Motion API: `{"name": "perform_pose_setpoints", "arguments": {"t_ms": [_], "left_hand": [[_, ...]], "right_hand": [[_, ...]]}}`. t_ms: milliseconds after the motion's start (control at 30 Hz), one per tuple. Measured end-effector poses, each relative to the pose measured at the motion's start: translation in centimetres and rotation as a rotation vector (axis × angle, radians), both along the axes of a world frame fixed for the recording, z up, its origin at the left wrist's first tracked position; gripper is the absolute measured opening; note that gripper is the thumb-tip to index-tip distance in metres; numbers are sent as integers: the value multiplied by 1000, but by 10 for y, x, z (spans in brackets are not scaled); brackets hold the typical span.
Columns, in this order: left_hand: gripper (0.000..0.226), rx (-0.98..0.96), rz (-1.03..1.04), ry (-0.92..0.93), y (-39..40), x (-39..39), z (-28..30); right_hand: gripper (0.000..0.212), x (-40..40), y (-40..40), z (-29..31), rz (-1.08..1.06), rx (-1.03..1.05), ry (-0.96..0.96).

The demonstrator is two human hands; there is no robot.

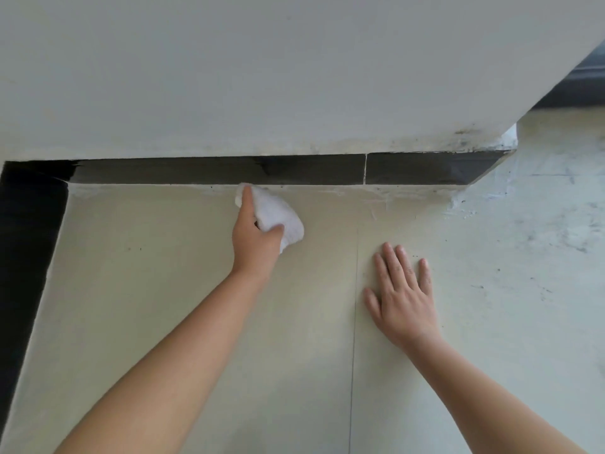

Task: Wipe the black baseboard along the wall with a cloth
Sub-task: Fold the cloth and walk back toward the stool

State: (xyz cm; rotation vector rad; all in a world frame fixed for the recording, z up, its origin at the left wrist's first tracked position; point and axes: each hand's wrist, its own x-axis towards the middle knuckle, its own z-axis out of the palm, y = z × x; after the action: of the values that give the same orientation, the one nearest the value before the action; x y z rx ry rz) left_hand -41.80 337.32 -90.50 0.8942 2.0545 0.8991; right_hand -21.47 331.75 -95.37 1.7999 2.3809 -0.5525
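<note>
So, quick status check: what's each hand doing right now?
Left hand grips white cloth, its tip at black baseboard. Right hand flat on floor. Nothing in the way.

The left hand (257,239) grips a bunched white cloth (278,216), thumb curled over it and forefinger extended along its top edge, with the cloth's upper tip at the lower edge of the black baseboard (216,172) where it meets the beige floor (183,290). The right hand (404,296) lies flat on the floor, fingers straight and slightly spread, just right of a thin floor seam (354,339). A pale vertical joint (365,168) divides the baseboard beneath the white wall (262,77), and a second black baseboard strip (26,257) runs down the left side.
</note>
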Motion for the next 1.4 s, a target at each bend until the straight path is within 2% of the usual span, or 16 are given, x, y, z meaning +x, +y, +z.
{"name": "perform_pose_setpoints", "arguments": {"t_ms": [133, 233, 367, 467, 567, 667, 767, 933, 1167, 1400], "left_hand": [[75, -74, -140, 100, -42, -39, 57], [71, -124, -148, 116, -78, -61, 123], [46, -181, -215, 137, -127, -76, 232], [23, -212, -318, 176, -163, -79, 324], [11, -198, -309, 249, -201, -76, 422], [9, -154, -211, 282, -241, -68, 516], [7, -116, -100, 334, -280, -58, 597], [21, -93, 137, 346, -366, -36, 685], [24, -147, 426, 548, -541, -15, 749], [19, -141, 742, 642, -785, 53, 792]], "right_hand": [[61, 1, 10, 31, 36, -251, -107], [56, -18, 5, 94, 143, -278, -164], [54, -64, -24, 220, 318, -237, 14], [64, -96, -42, 326, 438, -227, 185], [77, -118, -56, 430, 621, -288, 321], [74, -131, -72, 525, 816, -348, 352], [55, -141, -90, 609, 928, -364, 350], [26, -160, -148, 719, 1153, -304, 290], [18, -195, -300, 804, 1478, -224, 217], [34, -197, -543, 846, 1845, -242, 194]]}}
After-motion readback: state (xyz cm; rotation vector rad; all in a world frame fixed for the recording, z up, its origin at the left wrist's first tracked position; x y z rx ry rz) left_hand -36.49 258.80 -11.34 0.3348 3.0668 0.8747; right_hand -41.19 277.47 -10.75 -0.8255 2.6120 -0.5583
